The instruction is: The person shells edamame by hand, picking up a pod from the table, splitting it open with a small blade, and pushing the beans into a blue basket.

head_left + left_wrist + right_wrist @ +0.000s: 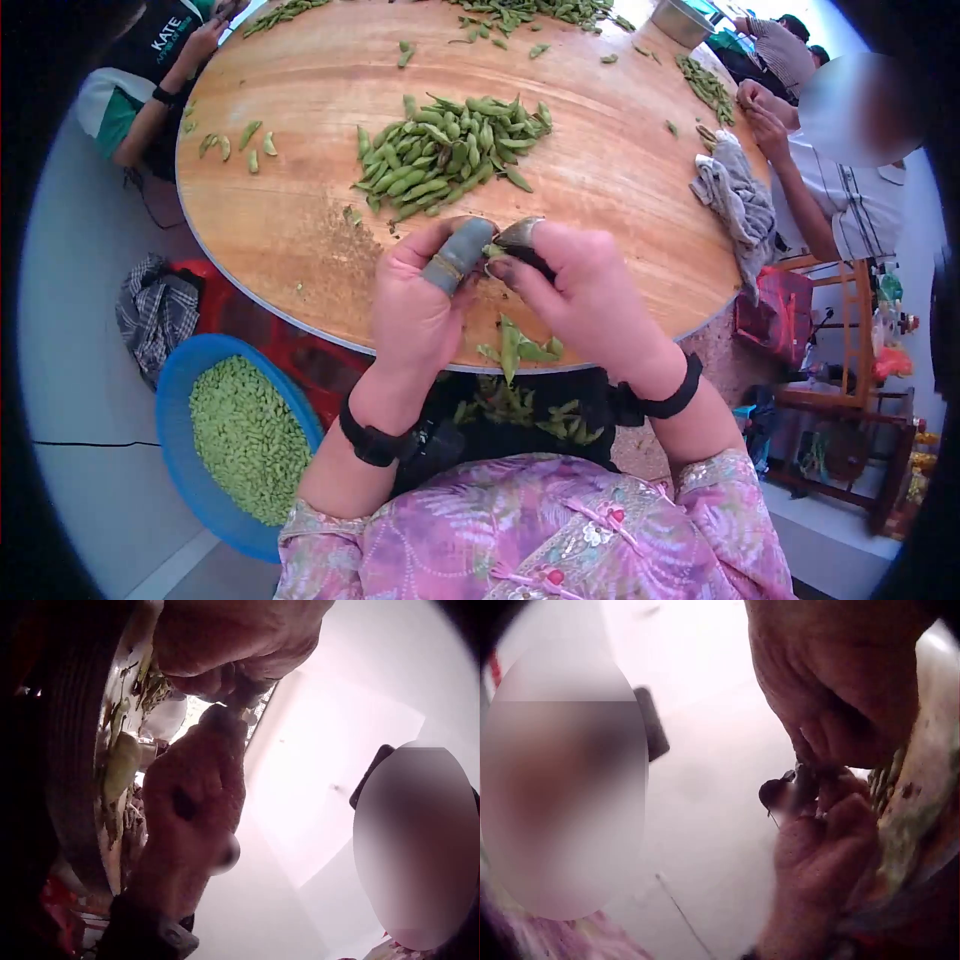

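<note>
In the head view both hands meet above the near edge of the round wooden table (pixel 620 220). My left hand (pixel 410 310), with a grey-blue cover (pixel 458 257) on one digit, pinches a small green bean pod (pixel 491 251). From the other side the fingertips of my right hand (pixel 595 285) pinch the same pod, most of which the fingers hide. Just beyond the hands lies a heap of green soybean pods (pixel 450 150). Several flattened pods (pixel 512 345) lie at the table's near edge, below the hands. Both wrist views show the hands together, dark and blurred.
A blue basin (pixel 172 400) full of shelled green beans (pixel 250 435) stands at the lower left, beside a red stool (pixel 235 310). More pods (pixel 505 405) lie on the dark lap cloth. A grey rag (pixel 738 195) hangs over the right edge. Other people sit around the table.
</note>
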Motion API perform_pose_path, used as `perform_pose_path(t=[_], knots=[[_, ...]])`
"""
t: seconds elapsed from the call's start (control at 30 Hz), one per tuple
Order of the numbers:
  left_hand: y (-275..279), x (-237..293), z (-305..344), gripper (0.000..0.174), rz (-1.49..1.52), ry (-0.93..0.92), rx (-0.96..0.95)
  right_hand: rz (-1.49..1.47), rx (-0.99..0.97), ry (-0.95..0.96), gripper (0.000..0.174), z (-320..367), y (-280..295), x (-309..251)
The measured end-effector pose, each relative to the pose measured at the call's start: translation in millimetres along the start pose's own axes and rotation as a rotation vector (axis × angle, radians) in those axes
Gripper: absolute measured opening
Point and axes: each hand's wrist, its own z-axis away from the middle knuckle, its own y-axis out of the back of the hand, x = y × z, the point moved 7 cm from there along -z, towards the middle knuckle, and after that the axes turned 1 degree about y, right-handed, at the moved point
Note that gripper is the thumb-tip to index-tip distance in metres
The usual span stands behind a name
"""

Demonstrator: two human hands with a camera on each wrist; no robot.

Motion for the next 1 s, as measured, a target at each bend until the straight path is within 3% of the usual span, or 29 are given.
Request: perform_pose_path(t=[0.03,0.13,0.27,0.37,0.43,0.47,0.57,0.63,0.67,0.73,0.77,0.8,0.87,0.93,1.0], knots=[[1,1,-2,0.012,-0.015,-0.029,0.01,0.221,0.05,0.125,0.016,-1,1,-10],[8,0,-6,0.01,-0.189,-0.033,0.122,0.357,0.089,0.187,0.014,-2,-5,-22],[0,0,-10,0.01,-0.175,-0.083,0.128,0.505,0.0,0.171,0.014,-6,-9,-27],[3,-2,-7,0.011,-0.113,-0.07,0.178,0.405,-0.021,0.141,0.015,-13,-6,-21],[9,-6,-5,0.014,-0.12,0.008,0.163,0.118,-0.037,-0.018,0.012,-19,-2,-8],[10,-5,-6,0.014,-0.116,0.007,0.162,0.121,-0.038,-0.017,0.012,-20,-4,-4],[12,-8,-7,0.017,-0.042,0.071,0.139,-0.016,0.076,-0.047,0.01,-18,-6,10],[10,-6,-7,0.02,-0.007,0.114,0.073,-0.283,0.083,-0.254,0.01,-15,-7,25],[13,0,-5,0.02,-0.004,0.114,0.071,-0.279,0.083,-0.254,0.01,-15,2,23],[29,23,7,0.023,-0.04,0.097,0.109,-0.345,-0.481,-0.203,0.014,-9,-1,4],[44,40,17,0.025,-0.004,0.049,0.089,-0.23,-0.681,-0.105,0.018,-2,-3,0],[60,58,30,0.028,0.03,0.005,0.067,-0.232,-0.681,-0.107,0.018,-4,-5,3],[103,108,67,0.03,-0.177,-0.245,0.472,0.253,-0.36,-0.019,0.019,-24,9,13],[159,153,105,0.028,-0.249,-0.404,0.576,0.389,-0.264,-0.058,0.018,-43,7,8],[221,189,148,0.026,-0.555,-0.5,0.758,0.671,-0.13,-0.01,0.014,-59,5,6]])
